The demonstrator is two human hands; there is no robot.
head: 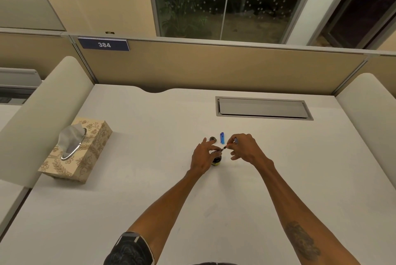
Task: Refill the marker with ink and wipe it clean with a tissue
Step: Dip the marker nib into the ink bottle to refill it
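A small dark ink bottle point(216, 160) with a yellow label stands on the white desk point(150, 179). My left hand point(203, 156) grips it from the left. In my right hand point(246, 147) is the marker point(229, 144), held by the fingertips with its dark tip slanting down toward the bottle's mouth. Just behind the hands, the bottle's dark round cap point(212, 139) and the marker's blue cap point(222, 138) lie on the desk. The marker's barrel is mostly hidden by my fingers.
A patterned tissue box point(85, 153) with a tissue sticking out sits at the left of the desk. A grey cable hatch point(263, 108) is set into the desk at the back right. Padded dividers flank both sides.
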